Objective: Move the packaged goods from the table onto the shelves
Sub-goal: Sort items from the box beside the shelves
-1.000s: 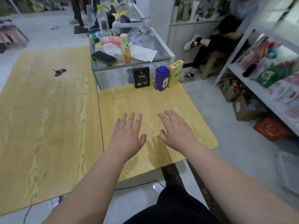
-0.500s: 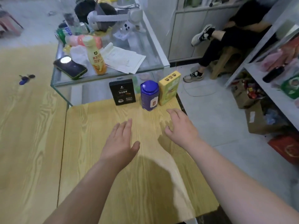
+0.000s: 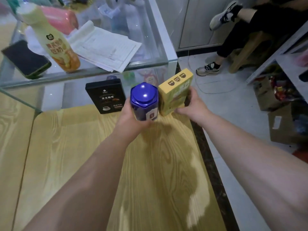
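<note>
Singly, blue tin (image 3: 144,101), yellow box (image 3: 173,95), black box (image 3: 105,97)

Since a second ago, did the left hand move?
Yes. The left hand went forward over the wooden table toward the black coffee box standing at the far edge, and now grips the blue tin beside it.
</note>
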